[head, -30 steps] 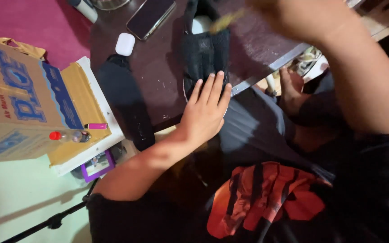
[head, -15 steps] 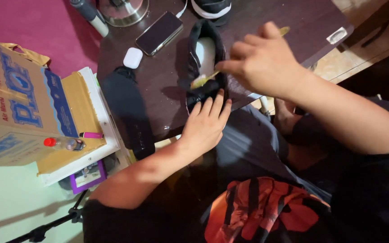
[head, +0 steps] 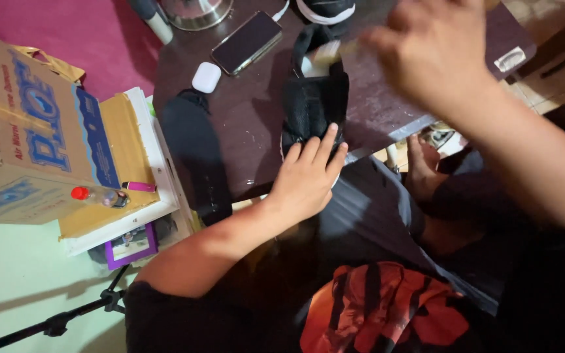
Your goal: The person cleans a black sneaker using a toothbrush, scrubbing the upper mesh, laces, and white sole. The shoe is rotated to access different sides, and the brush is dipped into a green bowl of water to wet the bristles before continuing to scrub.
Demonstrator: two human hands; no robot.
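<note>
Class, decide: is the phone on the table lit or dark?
Dark: the phone lies face up on the table with a black screen.

Matt black cloth shoe point(head: 313, 104)

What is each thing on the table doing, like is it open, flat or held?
Shoe: lying on table, pressed by left hand.
Right hand: raised, blurred.
Insole: flat, hanging over table edge.
Phone: screen dark.
Earbud case: closed.
Box: tipped on side.

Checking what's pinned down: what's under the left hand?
The left hand lies on a black shoe's near end, on the table. The part beneath the palm is hidden.
</note>
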